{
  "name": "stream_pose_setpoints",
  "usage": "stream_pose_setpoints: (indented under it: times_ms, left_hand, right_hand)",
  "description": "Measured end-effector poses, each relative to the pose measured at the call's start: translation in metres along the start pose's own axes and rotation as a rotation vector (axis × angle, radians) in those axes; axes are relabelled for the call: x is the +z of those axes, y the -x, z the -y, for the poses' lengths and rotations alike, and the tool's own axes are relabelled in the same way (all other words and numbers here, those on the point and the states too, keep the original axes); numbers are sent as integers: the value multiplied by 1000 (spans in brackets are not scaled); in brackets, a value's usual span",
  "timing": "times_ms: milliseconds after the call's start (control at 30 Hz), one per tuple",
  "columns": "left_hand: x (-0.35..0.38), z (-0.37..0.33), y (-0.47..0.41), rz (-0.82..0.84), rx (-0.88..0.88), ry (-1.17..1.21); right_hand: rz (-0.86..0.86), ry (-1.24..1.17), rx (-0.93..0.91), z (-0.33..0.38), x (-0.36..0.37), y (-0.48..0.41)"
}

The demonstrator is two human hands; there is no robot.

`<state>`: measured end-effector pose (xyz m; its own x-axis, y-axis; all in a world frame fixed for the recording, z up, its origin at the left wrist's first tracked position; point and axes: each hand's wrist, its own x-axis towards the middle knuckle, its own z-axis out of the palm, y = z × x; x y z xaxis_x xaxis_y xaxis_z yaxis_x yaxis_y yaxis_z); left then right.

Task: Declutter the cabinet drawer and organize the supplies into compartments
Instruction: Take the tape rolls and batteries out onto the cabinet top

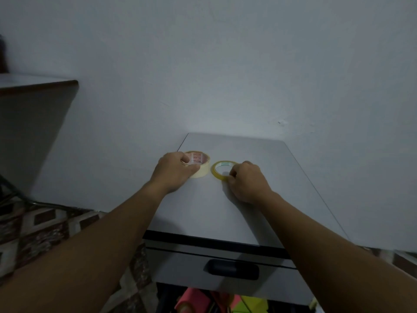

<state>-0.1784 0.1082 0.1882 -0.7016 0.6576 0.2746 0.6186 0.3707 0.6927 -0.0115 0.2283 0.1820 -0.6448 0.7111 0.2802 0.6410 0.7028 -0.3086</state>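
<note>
Tape count is two, both on the cabinet top: left hand curled round the wide masking tape roll, right hand pinching the thin clear tape roll just beside it.

Red lettering inside the cream tape roll is unreadably blurred.

Arms outstretched, left hand gripping, right hand pinching
</note>
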Motion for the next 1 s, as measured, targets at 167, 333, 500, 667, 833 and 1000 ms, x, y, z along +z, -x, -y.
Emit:
stream_pose_setpoints:
  times_ms: [167,333,500,667,833,1000]
  left_hand:
    - [0,1,4,12,11,9]
    - [-10,-6,18,4,41,31]
    - [-22,-13,37,-40,61,-20]
    - [-34,-24,78,-15,128,18]
    - [-37,-34,124,18,170,33]
    - [-29,-36,166,49,215,71]
  right_hand:
    - [2,-4,12,-3,1,-1]
    - [-32,-56,-3,-4,-6,7]
    - [-91,-114,-25,-2,-20,24]
    - [-152,-191,-39,2,-31,64]
    - [-197,-284,-42,2,-36,115]
    - [-219,-321,-39,1,-29,165]
